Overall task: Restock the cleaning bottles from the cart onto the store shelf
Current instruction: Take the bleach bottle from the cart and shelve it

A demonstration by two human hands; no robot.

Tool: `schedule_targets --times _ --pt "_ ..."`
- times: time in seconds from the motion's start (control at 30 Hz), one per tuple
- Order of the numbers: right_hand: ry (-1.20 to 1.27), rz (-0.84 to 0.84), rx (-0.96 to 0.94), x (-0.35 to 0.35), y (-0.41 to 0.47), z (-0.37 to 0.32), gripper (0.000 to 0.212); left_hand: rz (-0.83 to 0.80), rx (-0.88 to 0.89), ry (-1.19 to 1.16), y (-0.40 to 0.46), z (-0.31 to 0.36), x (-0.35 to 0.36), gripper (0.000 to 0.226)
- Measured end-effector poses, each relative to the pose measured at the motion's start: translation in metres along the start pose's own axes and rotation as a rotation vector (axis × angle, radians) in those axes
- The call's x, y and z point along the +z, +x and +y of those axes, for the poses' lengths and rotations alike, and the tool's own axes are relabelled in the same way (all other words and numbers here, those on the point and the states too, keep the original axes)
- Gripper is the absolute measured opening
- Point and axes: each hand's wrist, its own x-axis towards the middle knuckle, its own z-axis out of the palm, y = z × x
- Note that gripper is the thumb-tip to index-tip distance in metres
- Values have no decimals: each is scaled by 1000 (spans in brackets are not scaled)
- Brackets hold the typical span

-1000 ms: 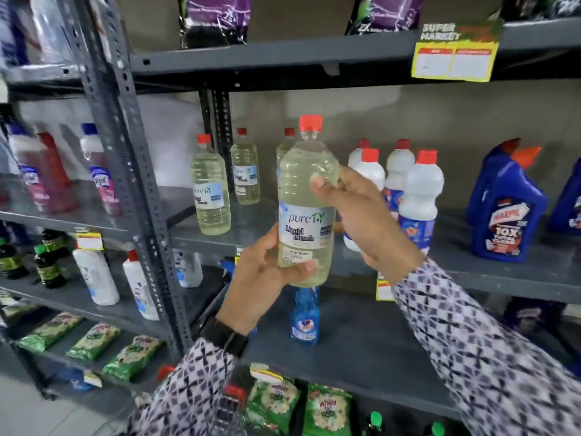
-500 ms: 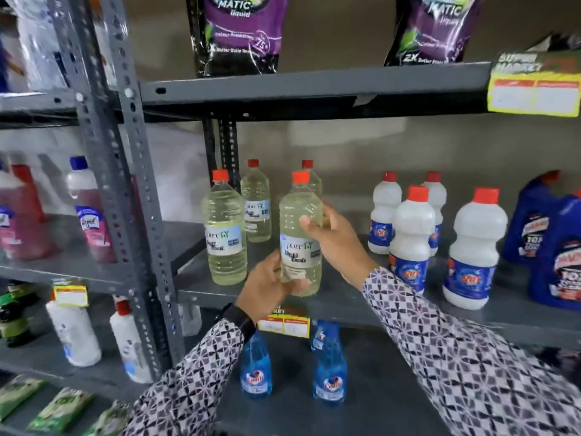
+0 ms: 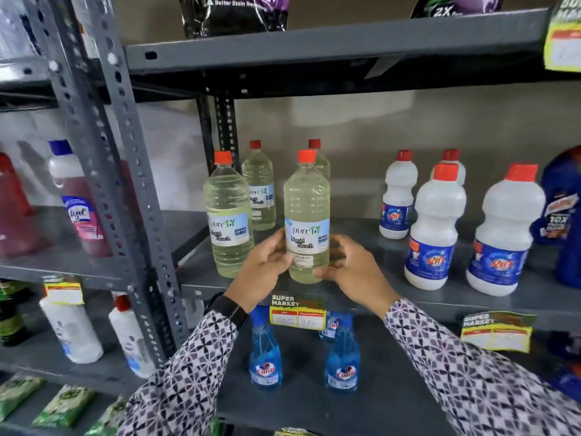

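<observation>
A clear bleach bottle [image 3: 306,199] with pale yellow liquid and a red cap stands upright on the grey middle shelf [image 3: 393,297], near its front edge. My left hand [image 3: 262,272] wraps its lower left side and my right hand [image 3: 353,272] holds its lower right side. Another bleach bottle [image 3: 228,215] of the same kind stands just to its left, and two more [image 3: 261,190] stand behind. The cart is out of view.
White bottles with red caps [image 3: 437,225] fill the shelf to the right, then a blue bottle [image 3: 562,221]. Blue spray bottles [image 3: 265,363] stand on the shelf below. A perforated grey upright [image 3: 119,171] divides the neighbouring rack with pink bottles [image 3: 78,209]. Purple pouches [image 3: 235,11] sit above.
The bottle went from held up in front of the shelf to standing on the shelf beside the others. My right hand slid from its upper body down to its base.
</observation>
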Motion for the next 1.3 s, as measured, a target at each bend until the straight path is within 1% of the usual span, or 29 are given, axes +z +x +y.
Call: schedule_targets --times 0.13,0.23,0.47,0.6,0.67,0.87,1.1,1.3 --pt "6 -16 -18 5 5 3 68 30 -18 -30 -1 -9 -1 60" --pt "28 -47 -24 15 9 11 69 52 -22 -45 -3 -20 -6 64" --pt "71 -34 -27 2 8 16 71 59 47 13 -5 -15 -5 73" --pt "62 0 -39 3 8 18 73 61 38 -9 -5 -13 -4 76" --pt "63 14 -43 5 10 18 74 67 24 -37 -5 -12 -4 76" --pt "53 -10 -52 8 11 15 72 110 23 -80 -3 -12 0 75" --pt "-8 39 -95 9 2 14 75 91 31 -36 -8 -11 -1 77" --pt "-21 20 -95 7 -1 11 75 112 15 -4 -10 -7 2 76"
